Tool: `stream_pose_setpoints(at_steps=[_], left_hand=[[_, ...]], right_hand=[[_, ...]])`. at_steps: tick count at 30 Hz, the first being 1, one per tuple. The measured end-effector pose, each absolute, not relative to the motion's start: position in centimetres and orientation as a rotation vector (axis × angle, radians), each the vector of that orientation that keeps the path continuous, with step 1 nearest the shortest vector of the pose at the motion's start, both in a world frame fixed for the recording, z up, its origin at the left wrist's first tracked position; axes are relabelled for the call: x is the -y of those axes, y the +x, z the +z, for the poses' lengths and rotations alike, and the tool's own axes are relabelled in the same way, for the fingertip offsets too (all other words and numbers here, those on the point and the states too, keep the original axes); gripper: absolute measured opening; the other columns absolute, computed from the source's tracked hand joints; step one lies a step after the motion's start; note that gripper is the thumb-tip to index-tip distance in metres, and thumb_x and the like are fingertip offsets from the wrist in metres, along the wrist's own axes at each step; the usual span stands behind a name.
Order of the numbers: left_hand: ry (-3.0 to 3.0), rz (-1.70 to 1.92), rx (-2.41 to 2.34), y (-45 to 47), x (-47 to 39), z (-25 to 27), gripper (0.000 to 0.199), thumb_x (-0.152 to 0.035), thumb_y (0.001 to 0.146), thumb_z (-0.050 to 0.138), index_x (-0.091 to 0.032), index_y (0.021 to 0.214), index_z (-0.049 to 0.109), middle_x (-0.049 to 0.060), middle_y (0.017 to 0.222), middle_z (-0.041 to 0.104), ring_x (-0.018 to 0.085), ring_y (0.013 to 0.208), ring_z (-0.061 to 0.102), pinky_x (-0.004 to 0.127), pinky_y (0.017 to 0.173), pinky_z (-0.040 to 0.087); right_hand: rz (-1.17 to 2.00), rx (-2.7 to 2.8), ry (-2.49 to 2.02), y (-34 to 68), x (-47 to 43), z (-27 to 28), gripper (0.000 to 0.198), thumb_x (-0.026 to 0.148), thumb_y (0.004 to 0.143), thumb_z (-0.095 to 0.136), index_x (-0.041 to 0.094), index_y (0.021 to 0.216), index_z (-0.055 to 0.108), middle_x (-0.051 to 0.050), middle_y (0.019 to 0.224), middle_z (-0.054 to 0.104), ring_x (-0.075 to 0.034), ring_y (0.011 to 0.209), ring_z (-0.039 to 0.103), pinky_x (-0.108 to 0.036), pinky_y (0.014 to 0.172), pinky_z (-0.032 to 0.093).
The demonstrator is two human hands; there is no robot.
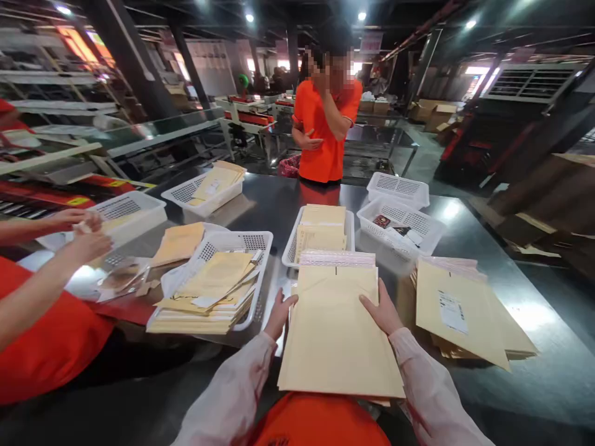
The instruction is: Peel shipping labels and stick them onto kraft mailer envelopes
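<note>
A stack of large tan padded envelopes (pixel 341 334) lies before me, its near end reaching past the table edge towards my body. Pink bubble lining shows along the far edge of the stack. My left hand (pixel 280 313) grips its left side, thumb on top and fingers mostly out of sight. On the opposite side, my right hand (pixel 382 310) holds it the same way. Just beyond the stack, a white basket (pixel 286 251) contains smaller tan envelopes (pixel 323 224). To the right rests another pile of padded envelopes (pixel 460 310); the top one carries a white label.
On the left, a white basket (pixel 263 272) overflows with envelopes. Another basket (pixel 235 191) stands farther back. At right, a basket (pixel 432 238) holds small packets, with one more basket (pixel 400 189) behind. A co-worker's hands (pixel 86 238) work at left; another person (pixel 328 124) stands across the table.
</note>
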State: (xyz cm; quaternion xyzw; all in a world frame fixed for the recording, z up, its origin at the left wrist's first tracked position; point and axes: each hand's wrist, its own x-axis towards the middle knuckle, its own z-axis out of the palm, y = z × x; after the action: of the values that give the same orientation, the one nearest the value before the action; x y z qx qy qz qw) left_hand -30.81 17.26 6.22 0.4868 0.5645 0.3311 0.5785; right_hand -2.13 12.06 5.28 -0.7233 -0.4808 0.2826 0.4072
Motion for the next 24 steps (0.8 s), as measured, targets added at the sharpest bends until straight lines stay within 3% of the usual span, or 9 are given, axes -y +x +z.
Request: stream_pose_setpoints(at_steps=[2, 4, 6, 8, 11, 12, 14, 19, 24], left_hand=[[1.519, 0.926, -1.486, -31.1, -17.3, 8.1, 0.076, -0.051, 0.081, 0.054, -0.015, 0.144, 0.032, 0.017, 0.156, 0.028, 0.032, 0.149, 0.015, 0.051, 0.121, 0.017], [2.11, 0.927, -1.37, -29.9, -16.8, 9.8, 0.069, -0.049, 0.083, 0.056, -0.019, 0.142, 0.039, 0.014, 0.155, 0.033, 0.031, 0.147, 0.019, 0.051, 0.122, 0.014], [2.521, 0.649, -1.061, -27.4, -15.8, 10.6, 0.064, -0.052, 0.085, 0.056, -0.024, 0.142, 0.045, 0.012, 0.154, 0.036, 0.034, 0.146, 0.023, 0.056, 0.12, 0.014], [2.656, 0.3, -0.896, -25.0, -14.6, 10.2, 0.063, -0.053, 0.087, 0.054, -0.026, 0.144, 0.045, 0.013, 0.157, 0.033, 0.039, 0.146, 0.019, 0.063, 0.116, 0.013], [2.715, 0.03, -0.913, -23.1, -13.8, 8.6, 0.062, -0.051, 0.092, 0.047, -0.024, 0.147, 0.042, 0.014, 0.16, 0.026, 0.042, 0.148, 0.013, 0.067, 0.114, 0.012], [2.734, -0.002, -0.922, -22.9, -13.7, 8.2, 0.061, -0.051, 0.092, 0.045, -0.024, 0.148, 0.041, 0.014, 0.16, 0.024, 0.041, 0.148, 0.012, 0.066, 0.114, 0.013], [2.768, -0.043, -0.928, -22.9, -14.0, 8.0, 0.061, -0.051, 0.093, 0.044, -0.024, 0.148, 0.04, 0.013, 0.16, 0.024, 0.04, 0.148, 0.013, 0.065, 0.114, 0.016], [2.846, 0.028, -0.974, -22.3, -14.1, 8.9, 0.061, -0.052, 0.093, 0.041, -0.023, 0.146, 0.043, 0.012, 0.159, 0.027, 0.038, 0.147, 0.018, 0.064, 0.112, 0.022], [2.851, 0.064, -1.024, -21.1, -14.9, 7.5, 0.057, -0.052, 0.092, 0.039, -0.03, 0.145, 0.044, 0.006, 0.158, 0.029, 0.035, 0.148, 0.021, 0.063, 0.113, 0.024]], right_hand=[[0.684, 1.23, -1.796, -2.1, -11.8, 5.3, 0.101, 0.062, 0.07, 0.065, 0.011, 0.149, 0.028, -0.021, 0.152, 0.036, -0.031, 0.14, 0.035, -0.049, 0.116, 0.027], [0.671, 1.172, -1.775, -1.5, -11.2, 5.1, 0.103, 0.062, 0.069, 0.067, 0.01, 0.148, 0.028, -0.023, 0.151, 0.036, -0.032, 0.137, 0.039, -0.05, 0.113, 0.033], [0.636, 1.011, -1.783, 0.4, -9.3, 4.9, 0.1, 0.061, 0.071, 0.065, 0.01, 0.148, 0.028, -0.023, 0.149, 0.039, -0.031, 0.129, 0.048, -0.047, 0.105, 0.041], [0.634, 0.803, -1.841, 3.4, -5.5, 4.6, 0.082, 0.06, 0.075, 0.061, 0.014, 0.141, 0.041, -0.018, 0.138, 0.053, -0.025, 0.112, 0.06, -0.041, 0.095, 0.049], [0.79, 0.563, -1.976, 7.9, 3.2, 3.0, 0.045, 0.054, 0.068, 0.066, 0.014, 0.089, 0.07, -0.01, 0.085, 0.073, -0.02, 0.069, 0.065, -0.035, 0.07, 0.053], [0.868, 0.508, -2.007, 8.8, 6.3, 2.0, 0.036, 0.049, 0.06, 0.072, 0.014, 0.069, 0.068, -0.008, 0.065, 0.069, -0.019, 0.056, 0.061, -0.035, 0.062, 0.051], [0.958, 0.389, -2.035, 9.3, 11.2, -0.6, 0.028, 0.038, 0.046, 0.077, 0.016, 0.052, 0.06, -0.004, 0.047, 0.06, -0.019, 0.045, 0.055, -0.036, 0.055, 0.049], [0.794, 0.173, -1.979, 6.4, 14.9, -5.6, 0.039, 0.043, 0.035, 0.072, 0.021, 0.066, 0.062, -0.006, 0.075, 0.072, -0.029, 0.082, 0.07, -0.043, 0.078, 0.054], [0.536, 0.155, -1.959, 6.1, 14.0, -8.0, 0.04, 0.054, 0.034, 0.067, 0.026, 0.061, 0.059, -0.011, 0.074, 0.073, -0.042, 0.088, 0.069, -0.055, 0.086, 0.052]])
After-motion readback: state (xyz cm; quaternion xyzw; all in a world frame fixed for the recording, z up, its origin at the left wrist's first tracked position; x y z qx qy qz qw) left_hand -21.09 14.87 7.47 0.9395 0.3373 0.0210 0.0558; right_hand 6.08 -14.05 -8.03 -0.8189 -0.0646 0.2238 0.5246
